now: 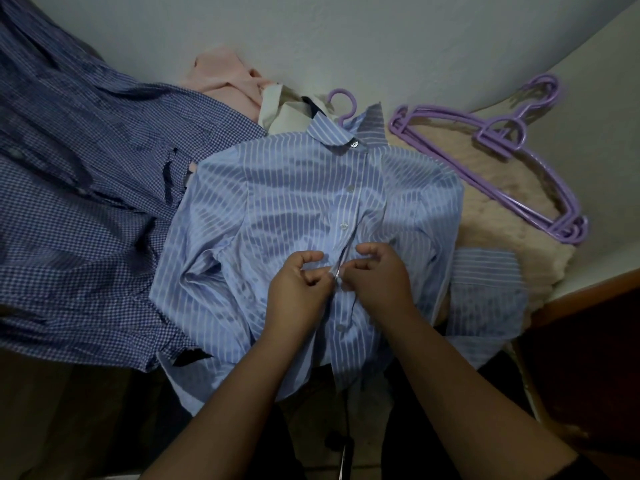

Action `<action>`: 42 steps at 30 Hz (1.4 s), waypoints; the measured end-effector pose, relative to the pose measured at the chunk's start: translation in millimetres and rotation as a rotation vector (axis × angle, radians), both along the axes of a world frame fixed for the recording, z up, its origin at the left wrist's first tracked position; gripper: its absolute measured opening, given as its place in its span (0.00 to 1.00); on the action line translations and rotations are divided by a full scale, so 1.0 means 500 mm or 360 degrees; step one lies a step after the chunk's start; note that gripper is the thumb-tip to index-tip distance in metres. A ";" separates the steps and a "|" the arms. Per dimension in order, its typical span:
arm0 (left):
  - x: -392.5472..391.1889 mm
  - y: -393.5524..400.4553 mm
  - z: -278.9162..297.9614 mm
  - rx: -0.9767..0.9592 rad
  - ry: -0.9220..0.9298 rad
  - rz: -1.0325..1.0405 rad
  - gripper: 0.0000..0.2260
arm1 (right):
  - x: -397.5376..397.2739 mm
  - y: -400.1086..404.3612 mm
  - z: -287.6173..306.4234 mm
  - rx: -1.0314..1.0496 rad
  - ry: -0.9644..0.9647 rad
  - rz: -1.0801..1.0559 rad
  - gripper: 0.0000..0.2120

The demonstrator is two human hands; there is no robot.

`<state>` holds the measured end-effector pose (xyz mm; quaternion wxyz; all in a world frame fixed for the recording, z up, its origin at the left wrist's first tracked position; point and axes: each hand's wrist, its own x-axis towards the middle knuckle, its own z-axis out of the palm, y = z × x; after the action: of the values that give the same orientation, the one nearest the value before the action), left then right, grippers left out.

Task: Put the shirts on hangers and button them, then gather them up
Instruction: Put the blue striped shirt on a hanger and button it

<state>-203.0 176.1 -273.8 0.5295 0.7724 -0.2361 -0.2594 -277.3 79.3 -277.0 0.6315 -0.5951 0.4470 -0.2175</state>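
We have the light blue striped shirt (294, 216) lying front-up in the middle of the surface, its collar toward the wall and a purple hanger hook (343, 102) poking out above the collar. Our two hands meet over the shirt's button placket, roughly halfway down the front. Our left hand (298, 289) pinches the fabric edge on its side of the placket between thumb and curled fingers, and our right hand (377, 275) pinches the opposite edge in the same way, so the fingertips of both hands almost touch with the placket seam squeezed between them. Two fastened buttons (346, 206) show on the placket above our fingers, and another button sits just below our hands; the one we work on is hidden by the fingers. To the left, touching the striped shirt's sleeve, lies a dark blue checked shirt (86, 202). Behind the collar sit a pink garment (218, 74) and a cream garment (277, 105). To the right, a stack of spare purple hangers (502, 161) rests on a fuzzy beige cloth (491, 223), well apart from our hands
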 end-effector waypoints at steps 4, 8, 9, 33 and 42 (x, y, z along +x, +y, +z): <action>-0.003 0.001 0.001 -0.0137 0.0211 0.0102 0.08 | 0.000 0.000 -0.007 -0.0038 -0.0056 0.0031 0.14; 0.003 0.001 -0.005 -0.0270 0.0444 0.0128 0.11 | -0.007 0.008 -0.013 -0.0299 -0.0116 0.0141 0.17; 0.005 0.000 -0.007 -0.0276 0.0449 0.0108 0.11 | -0.010 0.010 -0.014 -0.0340 -0.0104 0.0180 0.18; -0.018 0.002 -0.040 -0.0400 0.0391 0.0164 0.12 | -0.011 0.010 -0.027 -0.0019 -0.0100 0.0039 0.08; -0.011 0.001 -0.056 -0.0243 0.0521 0.0220 0.06 | -0.008 0.006 -0.034 0.0175 -0.0206 -0.0061 0.11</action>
<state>-208.5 176.7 -301.9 0.6345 0.6919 -0.1121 -0.3259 -281.2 82.2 -293.9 0.6865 -0.5355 0.4278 -0.2426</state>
